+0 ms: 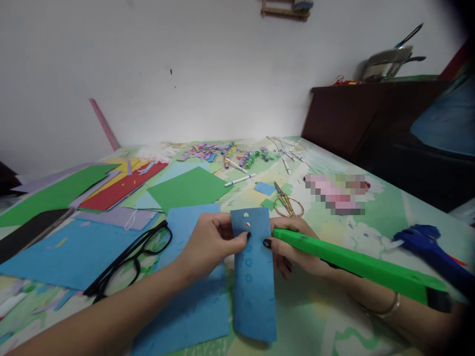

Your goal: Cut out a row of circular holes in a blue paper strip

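My left hand [215,242] grips the left edge of a blue paper strip [254,301], its thumb lying on the front face. Two small holes pierce the strip near its top, and a column of small drawn outlines runs below them. At the strip's right edge, my right hand [297,244] is closed around a long green utility knife [356,262]; its blade cannot be made out. The knife's front end is close to the strip. Behind my left arm lies a larger blue sheet [193,296].
Black glasses [135,257] rest on blue paper at left. Gold-handled scissors [285,200] lie ahead, near white-barrelled markers [240,180] and paper scraps [204,151]. Green sheets [191,188] cover the left and middle. A dark blue glue gun [426,249] lies at right.
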Demonstrator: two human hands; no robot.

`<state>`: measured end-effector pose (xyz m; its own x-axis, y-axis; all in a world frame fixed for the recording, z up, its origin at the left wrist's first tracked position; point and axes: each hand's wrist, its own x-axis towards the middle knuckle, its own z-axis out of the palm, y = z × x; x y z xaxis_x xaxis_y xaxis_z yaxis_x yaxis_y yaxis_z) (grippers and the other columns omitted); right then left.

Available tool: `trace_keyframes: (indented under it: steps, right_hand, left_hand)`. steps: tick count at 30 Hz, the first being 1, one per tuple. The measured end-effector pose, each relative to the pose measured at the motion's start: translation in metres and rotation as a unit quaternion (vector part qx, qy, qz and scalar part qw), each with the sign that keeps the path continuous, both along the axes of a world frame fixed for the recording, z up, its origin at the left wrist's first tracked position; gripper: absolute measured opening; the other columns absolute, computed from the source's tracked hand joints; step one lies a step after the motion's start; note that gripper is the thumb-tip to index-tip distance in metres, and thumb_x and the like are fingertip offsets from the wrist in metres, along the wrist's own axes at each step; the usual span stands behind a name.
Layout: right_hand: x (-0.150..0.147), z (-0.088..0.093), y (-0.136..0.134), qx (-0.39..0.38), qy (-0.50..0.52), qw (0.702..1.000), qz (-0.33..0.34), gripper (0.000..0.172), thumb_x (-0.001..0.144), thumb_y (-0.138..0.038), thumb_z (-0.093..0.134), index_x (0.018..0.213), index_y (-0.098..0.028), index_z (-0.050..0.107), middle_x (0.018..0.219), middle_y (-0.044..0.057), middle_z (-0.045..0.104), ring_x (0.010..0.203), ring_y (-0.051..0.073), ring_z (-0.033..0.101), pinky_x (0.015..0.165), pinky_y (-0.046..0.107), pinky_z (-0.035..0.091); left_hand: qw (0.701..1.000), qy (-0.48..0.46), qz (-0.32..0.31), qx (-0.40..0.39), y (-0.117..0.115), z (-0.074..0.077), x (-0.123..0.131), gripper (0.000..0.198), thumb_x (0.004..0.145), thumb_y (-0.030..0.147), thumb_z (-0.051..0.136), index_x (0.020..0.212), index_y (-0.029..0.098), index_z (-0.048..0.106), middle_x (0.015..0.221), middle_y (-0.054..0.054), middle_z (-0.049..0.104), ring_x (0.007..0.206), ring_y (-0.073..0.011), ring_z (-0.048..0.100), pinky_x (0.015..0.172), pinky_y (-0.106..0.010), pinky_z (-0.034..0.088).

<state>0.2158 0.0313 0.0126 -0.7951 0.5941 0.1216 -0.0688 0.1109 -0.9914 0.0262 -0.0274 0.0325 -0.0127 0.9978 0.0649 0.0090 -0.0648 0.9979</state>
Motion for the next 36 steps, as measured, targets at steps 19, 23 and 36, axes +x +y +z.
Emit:
trace_keyframes:
  steps: [19,23,36]
  right_hand:
    - [0.0036,0.0087,-0.0019,-0.038,0.001,0.999,0.032,0.027,0.085,-0.036,0.064,0.071,-0.016,0.052,0.050,-0.003,0.057,0.035,0.006,0.054,0.033,0.013,0.042]
    - [0.0030,0.0089,-0.0030,-0.036,-0.031,0.998,0.040,0.025,0.086,-0.037,0.061,0.073,-0.017,0.053,0.050,-0.004,0.056,0.035,0.007,0.053,0.034,0.013,0.043]
    - [0.0044,0.0048,-0.0024,-0.012,-0.049,0.998,0.031,0.027,0.088,-0.039,0.060,0.072,-0.018,0.052,0.050,-0.004,0.057,0.036,0.007,0.054,0.035,0.015,0.043]
  left_hand:
    - [0.985,-0.074,-0.140,-0.063,0.0008,-0.0077,-0.0058,0.019,0.066,0.028,0.069,0.080,0.016,0.075,0.077,-0.007,0.073,0.068,-0.0195,0.066,0.068,-0.032,0.053]
    - [0.986,-0.060,-0.141,-0.070,-0.0003,-0.0053,-0.0050,0.017,0.063,0.024,0.068,0.076,0.015,0.075,0.075,-0.007,0.072,0.068,-0.0201,0.065,0.068,-0.032,0.053]
    - [0.979,-0.137,-0.104,-0.106,-0.0023,-0.0064,-0.0027,0.025,0.054,0.021,0.067,0.077,0.015,0.075,0.075,-0.007,0.073,0.069,-0.0227,0.066,0.068,-0.034,0.053]
